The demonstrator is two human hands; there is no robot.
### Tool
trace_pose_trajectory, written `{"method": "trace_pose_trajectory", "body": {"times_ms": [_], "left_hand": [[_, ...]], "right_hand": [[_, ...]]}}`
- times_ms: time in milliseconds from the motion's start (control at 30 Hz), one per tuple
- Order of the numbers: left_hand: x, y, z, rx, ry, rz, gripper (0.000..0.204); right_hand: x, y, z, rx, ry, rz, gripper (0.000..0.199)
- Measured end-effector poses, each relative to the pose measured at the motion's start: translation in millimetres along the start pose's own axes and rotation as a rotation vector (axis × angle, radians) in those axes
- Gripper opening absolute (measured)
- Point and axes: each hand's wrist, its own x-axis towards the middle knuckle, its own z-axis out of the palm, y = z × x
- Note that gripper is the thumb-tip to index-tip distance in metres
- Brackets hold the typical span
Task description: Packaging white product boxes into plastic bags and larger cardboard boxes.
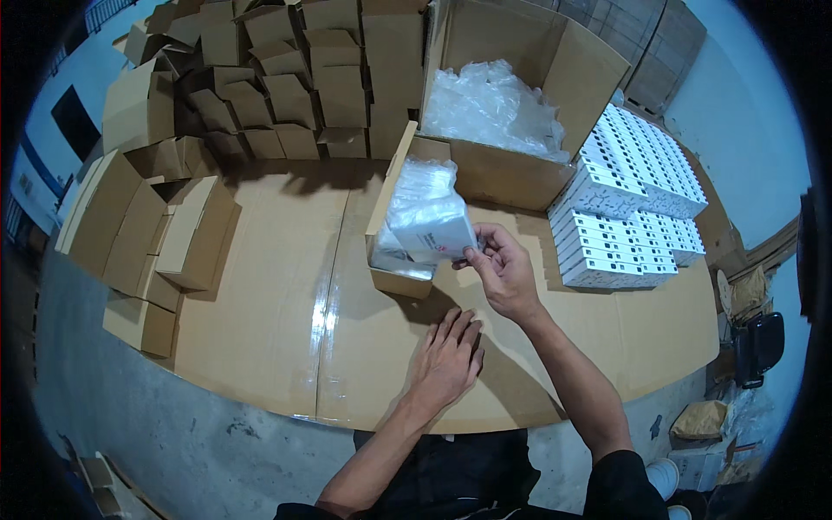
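My right hand (503, 270) pinches the edge of a flat white pack (444, 237) between thumb and fingers. The pack has faint markings and is tilted over the mouth of a narrow brown carton (400, 284). Inside that carton lie clear plastic-wrapped packs (422, 186), some behind the white one; whether the held pack is wrapped too, I cannot tell. Just in front of the carton, my left hand (445, 357) lies palm down on the cardboard-covered table (269, 325). Its fingers are stretched out and nothing is in it.
Behind the carton stands a large open box (511, 173) heaped with clear plastic bags (494, 108). White boxes (620, 234) are stacked in rows at the right. Open brown cartons (290, 82) are piled at the back, with more cartons (186, 234) along the left edge.
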Motion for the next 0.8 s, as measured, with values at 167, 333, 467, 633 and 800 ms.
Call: {"method": "trace_pose_trajectory", "body": {"times_ms": [167,333,467,633,800], "left_hand": [[-1.3,-2.0,1.0,-0.008,0.024,0.027,0.048],[-2.3,-0.4,-6.3,-0.003,0.077,-0.006,0.049],[-2.9,-0.9,-4.2,0.002,0.077,-0.013,0.049],[-3.3,-2.0,-2.0,0.004,0.067,-0.03,0.048],[2.2,2.9,-7.2,0.02,0.017,-0.063,0.047]], "right_hand": [[4.6,-6.6,-1.7,-0.21,-0.03,-0.045,0.025],[5.7,-6.3,-6.3,-0.435,-0.041,-0.17,0.029],[15.5,-12.3,-4.3,-0.615,-0.157,-0.419,0.047],[23.9,-12.7,0.9,-0.705,-0.307,-0.453,0.06],[29.8,-17.5,0.6,-0.865,-0.393,-0.483,0.062]]}}
